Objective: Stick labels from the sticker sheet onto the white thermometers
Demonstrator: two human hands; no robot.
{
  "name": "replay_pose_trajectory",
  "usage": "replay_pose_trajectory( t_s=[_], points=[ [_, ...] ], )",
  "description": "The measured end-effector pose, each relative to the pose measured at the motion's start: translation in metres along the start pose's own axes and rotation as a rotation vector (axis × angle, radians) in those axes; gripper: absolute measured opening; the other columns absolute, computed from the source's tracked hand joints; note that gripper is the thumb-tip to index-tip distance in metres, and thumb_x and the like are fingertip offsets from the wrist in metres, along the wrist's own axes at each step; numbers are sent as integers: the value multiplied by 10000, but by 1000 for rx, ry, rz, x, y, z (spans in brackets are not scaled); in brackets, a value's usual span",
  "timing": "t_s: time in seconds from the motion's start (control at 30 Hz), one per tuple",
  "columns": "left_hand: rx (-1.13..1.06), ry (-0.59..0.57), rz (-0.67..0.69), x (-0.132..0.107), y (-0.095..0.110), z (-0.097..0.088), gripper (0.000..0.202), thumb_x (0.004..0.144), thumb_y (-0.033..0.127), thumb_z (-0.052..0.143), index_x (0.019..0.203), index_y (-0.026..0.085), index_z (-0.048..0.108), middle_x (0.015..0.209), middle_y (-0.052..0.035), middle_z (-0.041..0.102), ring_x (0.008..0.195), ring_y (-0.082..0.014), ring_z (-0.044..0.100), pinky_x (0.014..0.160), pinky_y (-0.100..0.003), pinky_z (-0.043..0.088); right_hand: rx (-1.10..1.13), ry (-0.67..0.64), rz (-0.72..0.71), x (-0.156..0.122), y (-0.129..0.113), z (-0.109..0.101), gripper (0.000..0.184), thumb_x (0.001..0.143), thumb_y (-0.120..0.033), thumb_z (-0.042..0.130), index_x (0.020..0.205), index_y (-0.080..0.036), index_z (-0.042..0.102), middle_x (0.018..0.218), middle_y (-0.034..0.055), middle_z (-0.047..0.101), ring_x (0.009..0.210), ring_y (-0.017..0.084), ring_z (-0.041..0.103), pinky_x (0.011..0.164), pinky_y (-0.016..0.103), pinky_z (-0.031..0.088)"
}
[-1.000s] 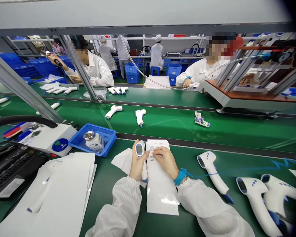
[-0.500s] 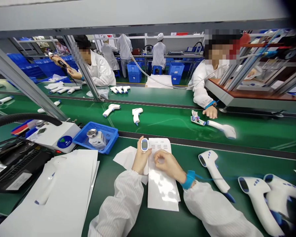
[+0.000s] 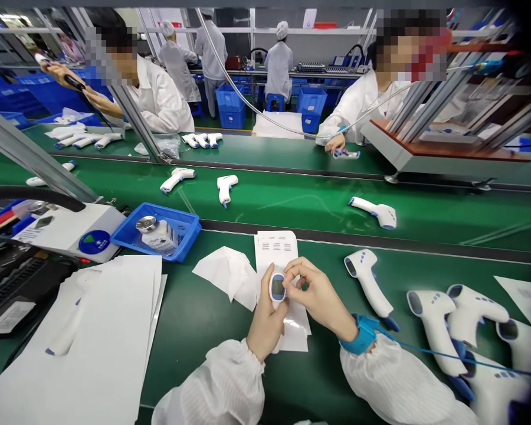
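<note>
In the head view, your left hand (image 3: pixel 265 321) is closed around the thermometer (image 3: pixel 277 287), holding it upright over the label sheet (image 3: pixel 277 245) near the middle of the desk (image 3: pixel 203 330). Your right hand (image 3: pixel 318 292) pinches at the side of its head. It looks light, rigid and smooth, so grip the handle, not the screen. Toward the desk's far left, a blue tray (image 3: pixel 188 236) holds a capped bottle (image 3: pixel 157 234).

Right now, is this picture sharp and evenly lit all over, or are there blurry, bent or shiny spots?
Head view: the light is even, with only soft shadows; the thermometer in the left hand is sharp; there is glare on the paper sheet beneath it; the far-right thermometers smear into a dark corner; the belt has edges that bow slightly, a wide-lens effect.
</note>
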State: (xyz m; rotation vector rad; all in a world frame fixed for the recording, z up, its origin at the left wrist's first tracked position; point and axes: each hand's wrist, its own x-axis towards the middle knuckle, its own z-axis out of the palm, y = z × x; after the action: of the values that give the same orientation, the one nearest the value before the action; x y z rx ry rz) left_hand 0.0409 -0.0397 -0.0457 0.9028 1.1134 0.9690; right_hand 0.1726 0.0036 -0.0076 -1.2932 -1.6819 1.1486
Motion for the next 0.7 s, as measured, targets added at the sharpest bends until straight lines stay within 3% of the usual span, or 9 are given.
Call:
replay_pose_trajectory(
  t_s=[0.37, 0.57, 0.7],
  points=[
    [26, -25, 26, 0, -5, -1, 668, 918, 276, 510, 1486, 406, 183, 1571, -88, 252, 479, -4, 485, 385, -178, 411, -4, 50, -18, 7, 0, 4, 85, 752, -131, 572, 716, -204, 600, 901, 21, 619, 788, 146, 586, 650, 258, 442],
    [25, -32, -7, -1, 0, -1, 698, 909, 304, 512, 1504, 370, 153, 1517, -122, 359, 444, -9, 447, 411, -207, 441, -5, 70, 7, 8, -2, 7, 94, 736, -125, 559, 694, -206, 583, 871, 8, 628, 762, 142, 580, 657, 264, 435],
    [64, -25, -1, -2, 2, -1, 672, 914, 321, 500, 1497, 375, 169, 1537, -109, 320, 417, 4, 428, 409, -214, 438, -7, 75, 12, 7, 0, 10, 88, 733, -130, 559, 704, -206, 591, 868, 8, 629, 768, 145, 580, 680, 273, 438]
  ],
)
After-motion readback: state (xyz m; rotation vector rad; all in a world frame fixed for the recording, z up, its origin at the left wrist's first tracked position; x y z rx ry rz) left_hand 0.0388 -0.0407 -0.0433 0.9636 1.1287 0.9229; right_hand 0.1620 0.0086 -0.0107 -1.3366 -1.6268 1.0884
